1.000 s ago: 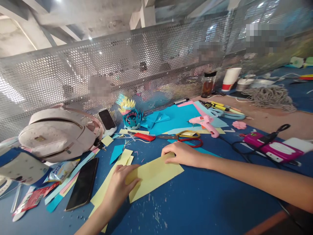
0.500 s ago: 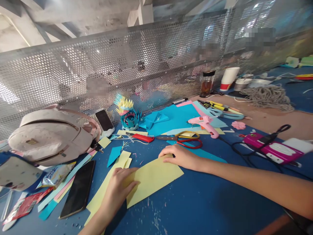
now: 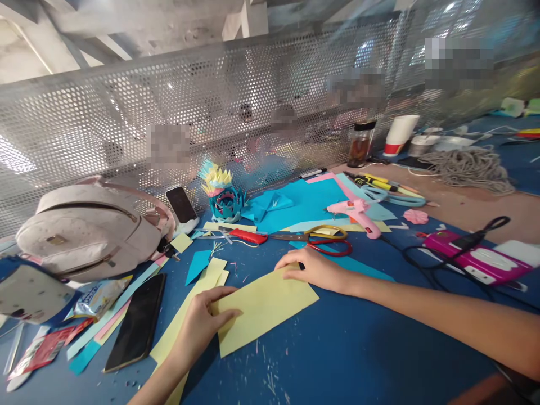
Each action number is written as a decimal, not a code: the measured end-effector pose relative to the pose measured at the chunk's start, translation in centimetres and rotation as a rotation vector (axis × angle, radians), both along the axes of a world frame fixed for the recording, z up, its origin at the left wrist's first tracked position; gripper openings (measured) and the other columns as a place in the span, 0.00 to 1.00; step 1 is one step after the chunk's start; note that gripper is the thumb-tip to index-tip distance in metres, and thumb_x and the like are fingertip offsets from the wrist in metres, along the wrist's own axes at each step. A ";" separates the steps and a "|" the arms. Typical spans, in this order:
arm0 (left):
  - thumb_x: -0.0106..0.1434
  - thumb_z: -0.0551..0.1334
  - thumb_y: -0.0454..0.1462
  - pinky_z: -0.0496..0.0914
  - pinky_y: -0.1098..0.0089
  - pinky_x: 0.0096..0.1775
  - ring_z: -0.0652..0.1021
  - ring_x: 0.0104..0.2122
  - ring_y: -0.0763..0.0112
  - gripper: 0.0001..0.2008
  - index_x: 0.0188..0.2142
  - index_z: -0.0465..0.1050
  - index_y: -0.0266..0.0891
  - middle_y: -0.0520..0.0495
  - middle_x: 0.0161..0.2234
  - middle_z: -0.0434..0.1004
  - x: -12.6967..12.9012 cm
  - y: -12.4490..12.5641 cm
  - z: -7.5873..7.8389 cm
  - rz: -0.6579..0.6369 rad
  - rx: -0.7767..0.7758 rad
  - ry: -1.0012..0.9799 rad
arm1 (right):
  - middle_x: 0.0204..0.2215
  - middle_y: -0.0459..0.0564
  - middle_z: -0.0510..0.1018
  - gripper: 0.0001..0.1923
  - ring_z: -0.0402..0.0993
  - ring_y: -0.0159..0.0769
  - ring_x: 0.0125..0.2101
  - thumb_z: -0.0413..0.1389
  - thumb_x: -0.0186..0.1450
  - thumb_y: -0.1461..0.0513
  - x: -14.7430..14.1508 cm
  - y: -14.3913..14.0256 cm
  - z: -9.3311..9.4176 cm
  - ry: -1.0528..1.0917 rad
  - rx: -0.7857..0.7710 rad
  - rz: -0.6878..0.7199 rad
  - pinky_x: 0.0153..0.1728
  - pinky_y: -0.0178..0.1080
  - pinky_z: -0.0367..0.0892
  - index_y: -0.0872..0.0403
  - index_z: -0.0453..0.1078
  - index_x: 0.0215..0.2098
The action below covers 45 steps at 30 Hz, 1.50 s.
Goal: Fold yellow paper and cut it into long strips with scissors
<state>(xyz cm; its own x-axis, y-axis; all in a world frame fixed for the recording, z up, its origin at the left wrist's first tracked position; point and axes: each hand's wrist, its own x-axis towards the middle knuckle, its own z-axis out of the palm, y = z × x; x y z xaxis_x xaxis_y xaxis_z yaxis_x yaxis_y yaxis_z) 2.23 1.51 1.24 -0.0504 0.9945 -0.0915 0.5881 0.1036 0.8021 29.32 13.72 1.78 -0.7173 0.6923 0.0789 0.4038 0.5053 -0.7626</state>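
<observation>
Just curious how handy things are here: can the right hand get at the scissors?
Probably yes: the scissors lie just beyond the right hand, and nothing upright seems to stand between. It would likely have to leave the yellow sheet first.

A perforated metal screen (image 3: pixel 101 107) runs behind the blue counter (image 3: pixel 337 349), light (image 3: pixel 17 154) showing through it. Overhead is a grey ceiling (image 3: pixel 177 19) with beams (image 3: pixel 255 19).

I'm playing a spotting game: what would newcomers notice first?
Probably the yellow sheet in front, with the left hand at one end and the right hand at the other. Farther back, a spiky, colourful paper craft stands before the mesh screen, with a pink glue gun to its right.
</observation>
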 end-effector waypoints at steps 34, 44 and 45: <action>0.56 0.66 0.45 0.75 0.71 0.35 0.82 0.40 0.58 0.17 0.43 0.83 0.39 0.45 0.42 0.84 -0.5 0.0 -1.0 0.008 -0.008 -0.009 | 0.37 0.48 0.83 0.10 0.75 0.38 0.35 0.60 0.63 0.57 0.1 0.0 -0.5 0.049 -0.029 -0.023 0.36 0.36 0.65 0.52 0.80 0.39; 0.57 0.67 0.43 0.72 0.66 0.42 0.80 0.43 0.56 0.14 0.41 0.83 0.43 0.45 0.42 0.84 -0.3 -0.2 -0.8 0.014 0.034 0.057 | 0.36 0.49 0.83 0.10 0.75 0.39 0.35 0.59 0.65 0.57 0.2 0.0 -0.6 0.051 0.000 0.009 0.36 0.37 0.65 0.52 0.79 0.37; 0.57 0.67 0.43 0.72 0.64 0.43 0.79 0.42 0.55 0.13 0.40 0.83 0.43 0.45 0.42 0.84 -0.3 -0.2 -0.9 0.018 0.050 0.070 | 0.36 0.48 0.83 0.09 0.75 0.38 0.35 0.59 0.65 0.57 0.2 0.0 -0.6 0.043 0.022 0.014 0.36 0.36 0.64 0.52 0.79 0.36</action>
<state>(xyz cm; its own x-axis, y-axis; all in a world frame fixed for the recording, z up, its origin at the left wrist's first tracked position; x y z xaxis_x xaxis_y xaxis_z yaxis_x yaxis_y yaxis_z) 1.91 1.33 0.39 -0.0725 0.9967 -0.0375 0.6416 0.0754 0.7634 29.52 13.76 1.15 -0.7227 0.6799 0.1243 0.3640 0.5272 -0.7678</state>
